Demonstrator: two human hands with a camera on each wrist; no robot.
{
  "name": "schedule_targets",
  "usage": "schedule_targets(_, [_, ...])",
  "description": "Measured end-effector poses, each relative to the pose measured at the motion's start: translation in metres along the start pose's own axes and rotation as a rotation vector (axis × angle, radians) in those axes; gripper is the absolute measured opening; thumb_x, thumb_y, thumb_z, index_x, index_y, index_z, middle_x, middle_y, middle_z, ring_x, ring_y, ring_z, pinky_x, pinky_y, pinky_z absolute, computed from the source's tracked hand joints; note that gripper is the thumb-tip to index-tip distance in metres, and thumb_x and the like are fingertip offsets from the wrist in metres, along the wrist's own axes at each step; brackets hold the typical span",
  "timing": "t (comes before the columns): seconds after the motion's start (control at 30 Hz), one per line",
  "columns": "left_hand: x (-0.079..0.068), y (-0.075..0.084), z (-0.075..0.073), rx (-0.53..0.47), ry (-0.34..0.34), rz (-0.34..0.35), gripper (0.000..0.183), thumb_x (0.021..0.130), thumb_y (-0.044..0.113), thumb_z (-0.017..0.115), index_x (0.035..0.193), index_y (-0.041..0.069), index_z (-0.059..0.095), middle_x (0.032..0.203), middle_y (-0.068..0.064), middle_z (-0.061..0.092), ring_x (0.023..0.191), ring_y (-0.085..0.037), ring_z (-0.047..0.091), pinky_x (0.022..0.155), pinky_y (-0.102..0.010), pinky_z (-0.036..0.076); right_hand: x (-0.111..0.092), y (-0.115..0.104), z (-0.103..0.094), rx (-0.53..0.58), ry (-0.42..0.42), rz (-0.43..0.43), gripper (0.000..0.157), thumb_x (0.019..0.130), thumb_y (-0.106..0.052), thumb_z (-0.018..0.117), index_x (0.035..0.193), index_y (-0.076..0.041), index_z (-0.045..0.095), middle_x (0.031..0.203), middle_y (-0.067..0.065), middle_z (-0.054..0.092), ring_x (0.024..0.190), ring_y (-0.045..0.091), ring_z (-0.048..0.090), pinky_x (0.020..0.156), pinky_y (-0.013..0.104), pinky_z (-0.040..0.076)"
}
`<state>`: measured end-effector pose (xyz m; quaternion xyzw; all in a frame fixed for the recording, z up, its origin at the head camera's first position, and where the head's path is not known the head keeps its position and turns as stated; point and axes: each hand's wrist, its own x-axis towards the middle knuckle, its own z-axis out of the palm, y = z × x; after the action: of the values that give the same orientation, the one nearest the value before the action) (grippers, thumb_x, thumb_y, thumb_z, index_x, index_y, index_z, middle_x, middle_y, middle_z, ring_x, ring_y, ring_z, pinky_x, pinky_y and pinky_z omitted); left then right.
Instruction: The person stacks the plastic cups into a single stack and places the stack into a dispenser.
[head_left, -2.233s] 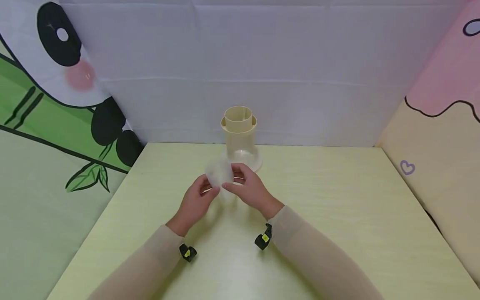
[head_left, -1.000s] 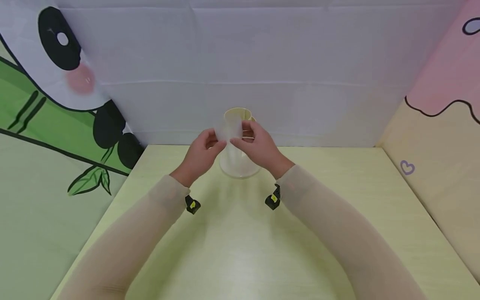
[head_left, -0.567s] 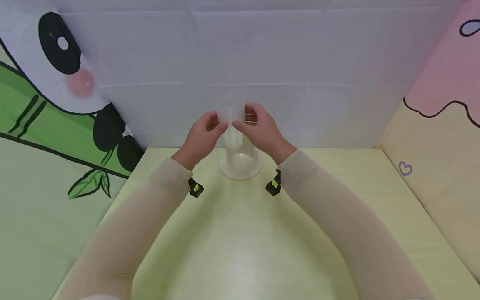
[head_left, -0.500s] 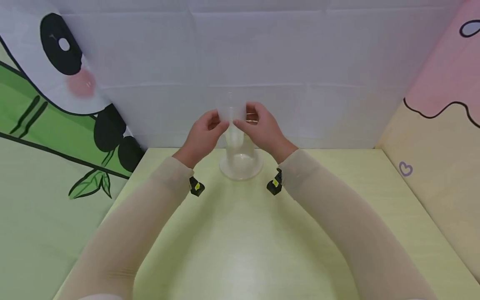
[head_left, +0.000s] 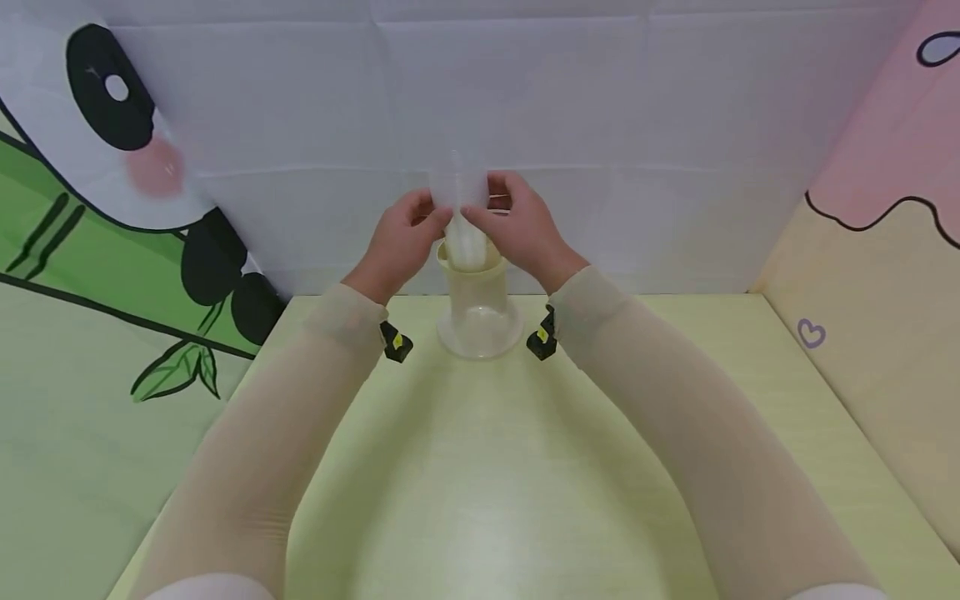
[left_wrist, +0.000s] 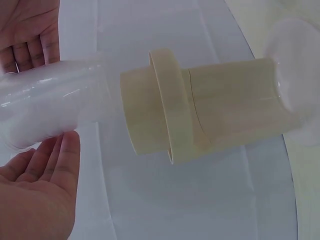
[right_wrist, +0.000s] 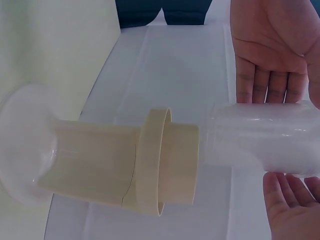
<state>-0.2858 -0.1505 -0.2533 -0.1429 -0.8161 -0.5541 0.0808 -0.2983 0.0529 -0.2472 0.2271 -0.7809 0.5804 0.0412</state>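
Note:
Both hands hold a clear plastic cylinder [head_left: 465,196] upright, one from each side. The left hand [head_left: 405,237] has fingertips and thumb on its left wall; the right hand [head_left: 525,229] grips the right wall the same way. Directly below stands a beige tube [head_left: 480,287] with a wider ring collar [left_wrist: 172,107] and a narrower top section [right_wrist: 182,162]. A clear round base [head_left: 480,335] carries it. In both wrist views the cylinder's lower end [left_wrist: 102,90] lines up with the tube's top, very near its rim; whether they touch I cannot tell.
The pale wooden table [head_left: 480,467] ends just behind the stand at a white cloth backdrop [head_left: 585,108]. Printed side panels [head_left: 877,275] flank the table. A small black camera [head_left: 396,343] hangs at each wrist.
The hands have carried the clear cylinder up and away from the person, from in front of the beige tube to above it. Over the last half second they rose further.

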Motion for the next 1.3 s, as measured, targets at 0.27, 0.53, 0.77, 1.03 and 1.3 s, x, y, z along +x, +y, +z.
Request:
schedule_targets(0.27, [0.009,0.010,0.000,-0.013,0.017,0.019,0.053,0.104,0.037,0.061,0.149,0.009,0.050,0.140,-0.005,0.059,0.129,-0.017,0.055,0.107,-0.033,0.047,0.007,-0.006,-0.001,-0.001,0.048,0.008,0.065,0.099,-0.038,0.069,0.153,-0.013,0.043,0.144,0.002,0.053,0.128,0.014,0.054,0.103,0.030,0.050])
schedule_targets(0.53, [0.018,0.003,0.005,-0.023,0.037,-0.008,0.055,0.104,0.039,0.061,0.150,0.010,0.048,0.143,-0.005,0.057,0.130,-0.017,0.054,0.109,-0.033,0.046,0.013,0.000,0.003,0.003,0.083,-0.001,0.062,0.101,-0.034,0.068,0.152,-0.012,0.043,0.144,0.003,0.054,0.129,0.015,0.055,0.106,0.028,0.048])
schedule_targets(0.77, [0.021,-0.002,0.007,0.003,0.044,0.006,0.057,0.104,0.041,0.061,0.152,0.012,0.046,0.144,-0.004,0.056,0.131,-0.018,0.053,0.110,-0.035,0.045,0.017,0.008,0.007,-0.010,0.095,-0.026,0.061,0.102,-0.032,0.066,0.154,-0.012,0.042,0.147,0.003,0.052,0.130,0.015,0.054,0.107,0.025,0.046])
schedule_targets(1.03, [0.025,-0.008,0.009,-0.023,0.077,0.025,0.056,0.104,0.038,0.061,0.152,0.011,0.046,0.143,-0.005,0.057,0.131,-0.017,0.054,0.110,-0.033,0.044,0.023,0.010,0.010,-0.016,0.098,-0.032,0.061,0.103,-0.031,0.064,0.155,-0.011,0.041,0.149,0.003,0.051,0.130,0.013,0.054,0.106,0.024,0.046])
schedule_targets(1.3, [0.029,-0.013,0.010,-0.055,0.086,0.042,0.054,0.104,0.033,0.062,0.151,0.009,0.047,0.142,-0.007,0.058,0.130,-0.018,0.055,0.110,-0.031,0.044,0.025,0.011,0.010,-0.038,0.094,-0.027,0.061,0.103,-0.030,0.064,0.155,-0.011,0.040,0.149,0.004,0.050,0.130,0.014,0.054,0.107,0.025,0.046])
